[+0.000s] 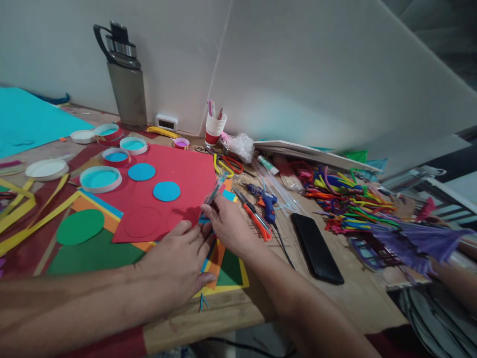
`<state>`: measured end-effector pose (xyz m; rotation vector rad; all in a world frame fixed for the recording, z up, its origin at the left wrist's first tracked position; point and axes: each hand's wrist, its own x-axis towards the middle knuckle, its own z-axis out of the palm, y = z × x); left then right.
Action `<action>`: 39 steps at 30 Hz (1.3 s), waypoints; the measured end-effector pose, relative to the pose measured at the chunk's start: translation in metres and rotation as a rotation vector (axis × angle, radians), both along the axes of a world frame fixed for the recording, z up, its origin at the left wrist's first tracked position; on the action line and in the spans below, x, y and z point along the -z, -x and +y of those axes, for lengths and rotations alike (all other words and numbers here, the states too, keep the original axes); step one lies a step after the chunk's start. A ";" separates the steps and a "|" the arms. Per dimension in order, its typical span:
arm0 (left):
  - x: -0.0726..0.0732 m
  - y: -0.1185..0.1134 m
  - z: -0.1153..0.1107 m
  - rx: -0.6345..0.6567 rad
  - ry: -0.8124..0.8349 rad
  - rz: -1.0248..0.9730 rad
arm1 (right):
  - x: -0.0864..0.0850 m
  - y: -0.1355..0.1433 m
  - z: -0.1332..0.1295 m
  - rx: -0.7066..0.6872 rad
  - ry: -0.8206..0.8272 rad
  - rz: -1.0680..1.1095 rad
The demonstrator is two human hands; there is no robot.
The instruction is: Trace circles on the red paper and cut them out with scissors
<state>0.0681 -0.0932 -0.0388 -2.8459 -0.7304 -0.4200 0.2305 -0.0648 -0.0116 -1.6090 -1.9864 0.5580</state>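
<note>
Right hand (pixel 228 221): thumb and fingers pinched together on a slim clear item (pixel 217 188); no gap seen at the thumb. What the item is: cannot tell, partly hidden and blurred. Position: over the right-hand edge of the red sheet (pixel 186 166). Long axis slants; lower end in the grip, free end pointing away from the person and to the right, towards the scissors (pixel 231 165).

Left hand (pixel 179 266): palm down, fingers extended, over the paper stack, fingertips just beside the right hand. Whether anything is held under it: cannot tell.

Red sheet bears a drawn circle (pixel 142 222), two blue discs (pixel 166 191) lying flat beyond it. Green disc (pixel 80 226) to the left.

Containers, beyond and left of the discs: white-walled round tray (pixel 101 189), blue inside; smaller white-walled tray (pixel 134 151), blue inside; two red-walled trays (pixel 116 164), blue inside both. Pale shallow dish (pixel 46 170) at far left, white inside. Small round tub (pixel 181 148), purple inside. Paper cup (pixel 215 127), upright against the wall, pens (pixel 211 108) sticking up from it. Grey bottle (pixel 128 94), upright, lid on; contents unclear.

Right side: glue gun (pixel 267 203), then black phone (pixel 316 248), long axis slanting away to the left; pipe cleaners (pixel 350 204) heaped beyond.
</note>
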 end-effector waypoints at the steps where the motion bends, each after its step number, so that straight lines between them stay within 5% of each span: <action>1: 0.000 0.000 0.000 0.000 -0.001 -0.001 | 0.000 0.000 0.000 -0.003 0.000 -0.001; 16: 0.000 -0.001 0.000 -0.014 -0.029 0.009 | -0.002 -0.003 0.006 0.059 0.002 0.008; 39: -0.004 0.000 0.003 0.011 -0.035 0.004 | 0.019 -0.018 0.016 0.145 -0.042 0.108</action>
